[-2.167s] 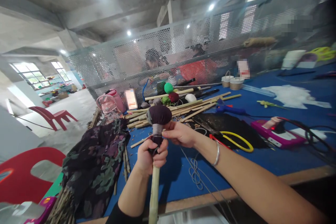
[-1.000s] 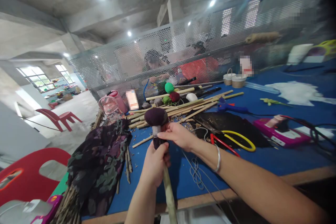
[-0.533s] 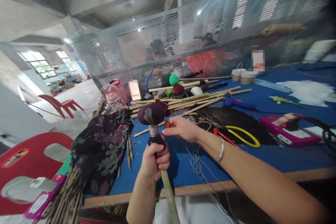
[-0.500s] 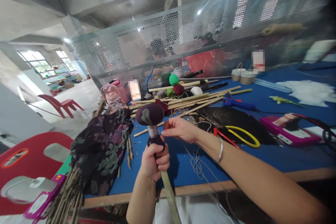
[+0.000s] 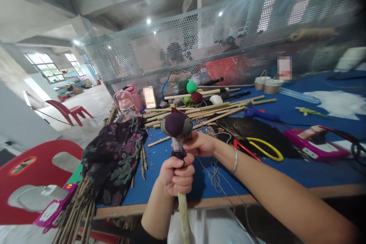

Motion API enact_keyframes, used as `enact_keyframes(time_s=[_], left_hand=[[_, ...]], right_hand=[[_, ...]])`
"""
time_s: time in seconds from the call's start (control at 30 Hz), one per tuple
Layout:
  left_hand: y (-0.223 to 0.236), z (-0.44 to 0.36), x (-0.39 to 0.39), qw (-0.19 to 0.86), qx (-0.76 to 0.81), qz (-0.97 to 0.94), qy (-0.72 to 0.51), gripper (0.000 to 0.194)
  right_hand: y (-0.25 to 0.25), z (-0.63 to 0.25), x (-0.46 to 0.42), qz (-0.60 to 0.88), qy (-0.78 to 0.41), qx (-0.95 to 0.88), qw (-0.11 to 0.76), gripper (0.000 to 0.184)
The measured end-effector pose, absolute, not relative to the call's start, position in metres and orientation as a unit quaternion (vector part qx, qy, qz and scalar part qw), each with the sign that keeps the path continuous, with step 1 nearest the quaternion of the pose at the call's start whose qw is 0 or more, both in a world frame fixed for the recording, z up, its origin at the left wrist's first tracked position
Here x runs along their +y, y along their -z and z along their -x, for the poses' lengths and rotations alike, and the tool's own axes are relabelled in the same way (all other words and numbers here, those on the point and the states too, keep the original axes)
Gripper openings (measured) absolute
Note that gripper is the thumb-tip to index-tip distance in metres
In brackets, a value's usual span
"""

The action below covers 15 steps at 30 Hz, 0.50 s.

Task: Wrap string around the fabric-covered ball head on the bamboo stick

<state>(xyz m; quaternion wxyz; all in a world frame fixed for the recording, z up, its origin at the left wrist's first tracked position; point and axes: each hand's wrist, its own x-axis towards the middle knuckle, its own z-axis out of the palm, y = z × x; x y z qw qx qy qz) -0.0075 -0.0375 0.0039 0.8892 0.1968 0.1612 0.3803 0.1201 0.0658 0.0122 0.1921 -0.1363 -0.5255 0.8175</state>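
My left hand (image 5: 176,174) is closed round a bamboo stick (image 5: 183,213) held upright in front of me. The stick's top carries a round ball wrapped in dark purple cloth (image 5: 176,125), bound at the neck with pale string. My right hand (image 5: 201,143), with a silver bangle on the wrist, pinches at that neck just under the ball, fingers closed on the thin string. Loose string (image 5: 213,171) lies coiled on the blue table (image 5: 286,171) below my right wrist.
Dark flowered cloth (image 5: 114,160) over a bundle of sticks lies left. Bamboo sticks (image 5: 211,112) and coloured balls (image 5: 191,87) lie farther back. Red-and-yellow scissors (image 5: 257,150), a blue glue gun (image 5: 257,114) and a pink device (image 5: 311,146) lie right. Red chairs (image 5: 37,167) stand left. People sit behind a perforated metal screen (image 5: 200,45).
The stick with its cloth ball has turned and shifted slightly right. My right hand has drawn in from beside the ball to its neck. The view has swung a little to the left.
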Motion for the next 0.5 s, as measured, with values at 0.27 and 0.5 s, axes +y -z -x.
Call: enact_keyframes(time_s=[0.27, 0.5], left_hand=[[-0.039, -0.002, -0.041, 0.393, 0.567, -0.360, -0.628, 0.054], [-0.049, -0.021, -0.002, 0.356, 0.567, -0.540, -0.509, 0.046]], right_hand=[[-0.036, -0.132, 0.075, 0.197, -0.728, -0.562, 0.340, 0.031], [-0.041, -0.129, 0.068, 0.197, -0.683, -0.602, 0.363, 0.035]])
